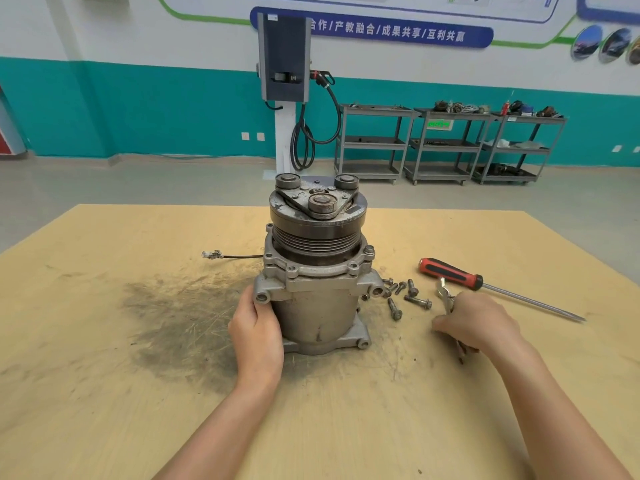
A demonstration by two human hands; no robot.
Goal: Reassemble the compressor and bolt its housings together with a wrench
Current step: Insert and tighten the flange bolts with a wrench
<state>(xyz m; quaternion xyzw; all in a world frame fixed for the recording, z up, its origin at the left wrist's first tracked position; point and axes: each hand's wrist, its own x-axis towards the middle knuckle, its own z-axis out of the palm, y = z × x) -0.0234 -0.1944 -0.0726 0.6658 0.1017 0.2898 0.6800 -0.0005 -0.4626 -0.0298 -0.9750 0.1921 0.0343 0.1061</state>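
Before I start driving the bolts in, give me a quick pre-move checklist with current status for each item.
1. Compressor upright on the table: ok.
2. Left hand steadying the housing: ok, it grips the lower left side.
3. Wrench in right hand: ok, held, though mostly hidden.
4. Loose bolts within reach: ok, lying right of the compressor.
5. Bolts seated in the flange holes: not ok, visible holes look empty.
6. Housings aligned all round: cannot tell, rear hidden.
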